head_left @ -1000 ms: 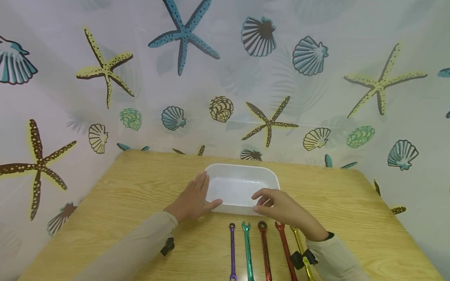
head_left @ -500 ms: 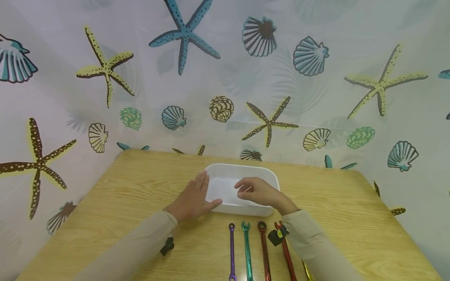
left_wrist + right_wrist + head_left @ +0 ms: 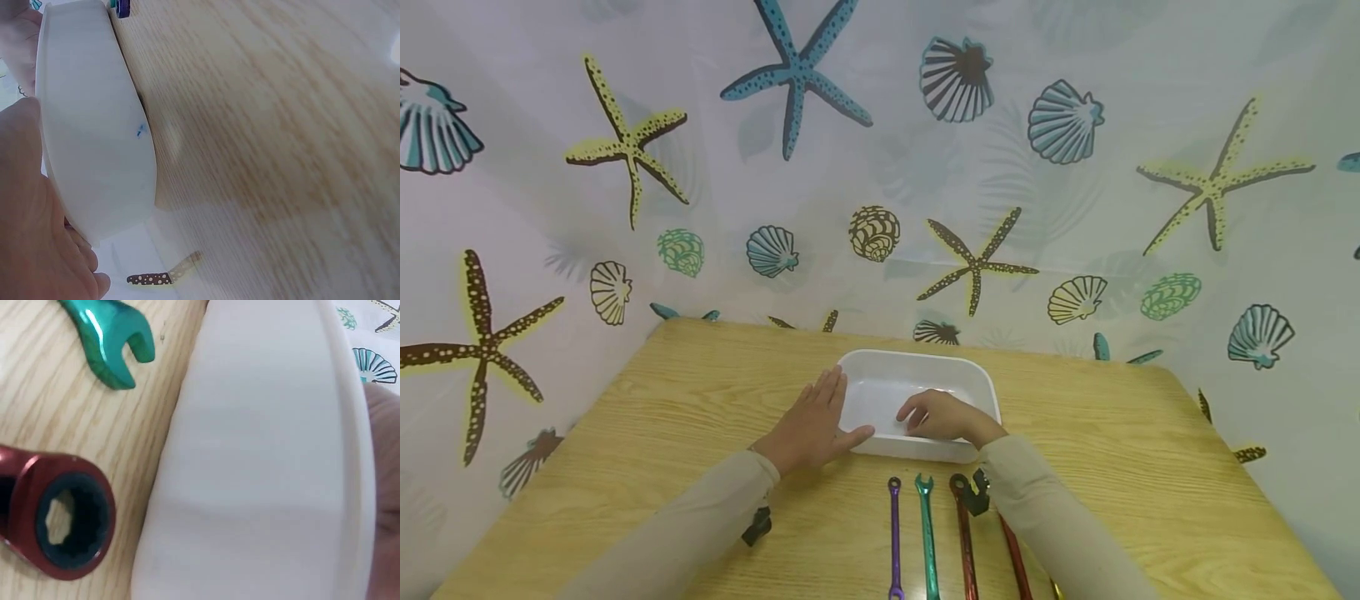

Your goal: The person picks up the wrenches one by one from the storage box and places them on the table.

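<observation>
Your left hand [image 3: 808,427] lies flat with its fingers straight and relaxed, pressed against the left outer wall of the white tray [image 3: 973,372], thumb reaching along the tray's near corner; it holds nothing, it only steadies the wall, and the left wrist view shows the tray's side right against your palm. Your right hand [image 3: 942,415] is inside the tray, over its near half, fingers curled downward toward the floor; whether they pinch anything there you cannot tell, since the knuckles hide the fingertips and the right wrist view shows only the tray's outer wall. The tray sits directly under and ahead of your right fingers, its long axis running across you from left to right, so your left fingers lie at one short end. Behind your right wrist, toward your body, the wrenches lie side by side on the wooden table [image 3: 1150,433], long axes pointing away from you toward the tray: the purple wrench [image 3: 895,533], the green wrench [image 3: 928,533], the dark red wrench [image 3: 964,542] and the red wrench [image 3: 1015,562], partly under your sleeve. Your right hand is the nearer one to them, the dark red ring end just beside that wrist
</observation>
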Tool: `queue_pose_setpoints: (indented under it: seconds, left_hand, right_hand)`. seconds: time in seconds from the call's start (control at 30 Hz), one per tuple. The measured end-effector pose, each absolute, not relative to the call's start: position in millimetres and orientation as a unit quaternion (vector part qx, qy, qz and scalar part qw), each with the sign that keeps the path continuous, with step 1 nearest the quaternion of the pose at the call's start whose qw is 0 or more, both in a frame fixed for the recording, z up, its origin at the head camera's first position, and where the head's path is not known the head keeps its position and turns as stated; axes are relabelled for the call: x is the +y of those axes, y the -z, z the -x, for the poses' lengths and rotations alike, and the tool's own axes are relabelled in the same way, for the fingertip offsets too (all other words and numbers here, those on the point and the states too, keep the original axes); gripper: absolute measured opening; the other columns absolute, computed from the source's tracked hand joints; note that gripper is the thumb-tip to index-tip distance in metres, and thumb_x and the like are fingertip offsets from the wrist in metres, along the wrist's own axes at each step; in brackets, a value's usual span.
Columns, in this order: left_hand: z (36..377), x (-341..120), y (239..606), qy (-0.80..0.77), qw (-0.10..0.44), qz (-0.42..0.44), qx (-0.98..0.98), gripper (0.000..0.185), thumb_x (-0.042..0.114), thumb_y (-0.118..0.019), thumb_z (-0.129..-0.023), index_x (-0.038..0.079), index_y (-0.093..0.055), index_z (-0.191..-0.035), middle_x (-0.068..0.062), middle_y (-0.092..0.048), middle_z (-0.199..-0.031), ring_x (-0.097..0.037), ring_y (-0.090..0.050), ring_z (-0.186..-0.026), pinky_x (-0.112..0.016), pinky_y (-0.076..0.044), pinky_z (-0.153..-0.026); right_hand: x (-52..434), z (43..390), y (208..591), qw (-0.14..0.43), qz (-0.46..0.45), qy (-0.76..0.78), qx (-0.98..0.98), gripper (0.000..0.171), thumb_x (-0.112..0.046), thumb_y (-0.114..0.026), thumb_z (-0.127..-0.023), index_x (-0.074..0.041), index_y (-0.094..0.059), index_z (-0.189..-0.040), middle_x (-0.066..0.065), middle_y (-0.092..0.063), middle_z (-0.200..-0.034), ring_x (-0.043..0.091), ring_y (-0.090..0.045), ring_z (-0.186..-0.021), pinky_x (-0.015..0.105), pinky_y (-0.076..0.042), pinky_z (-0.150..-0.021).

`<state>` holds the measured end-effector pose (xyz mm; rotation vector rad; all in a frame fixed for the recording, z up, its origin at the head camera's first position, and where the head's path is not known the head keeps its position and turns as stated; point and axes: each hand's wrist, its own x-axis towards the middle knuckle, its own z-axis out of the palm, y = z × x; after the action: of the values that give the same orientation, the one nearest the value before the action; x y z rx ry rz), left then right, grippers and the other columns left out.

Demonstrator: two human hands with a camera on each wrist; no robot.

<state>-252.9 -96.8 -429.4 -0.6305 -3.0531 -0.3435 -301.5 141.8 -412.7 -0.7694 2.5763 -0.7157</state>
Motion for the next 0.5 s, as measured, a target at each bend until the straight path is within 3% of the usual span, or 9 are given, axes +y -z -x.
queue_pose_setpoints:
  seconds: [0.5]
  left_hand:
    - [250.4,-97.5,426.8,0.113,0.009,0.204,-0.972,0.098,0.071,-0.034,-0.091,-0.005,-0.017,-0.15,-0.02,-0.011,-0.159,-0.035,-0.01,-0.146,-0.049,-0.017,-0.116]
  right_hand:
    - [135.0,303.7,417.7,0.217,0.237,0.214,0.922,0.022,0.004,-0.067,-0.08,-0.016,-0.071,-0.09,-0.001,-0.069,-0.086,0.014,-0.061,-0.082,0.031,-0.051,-0.078]
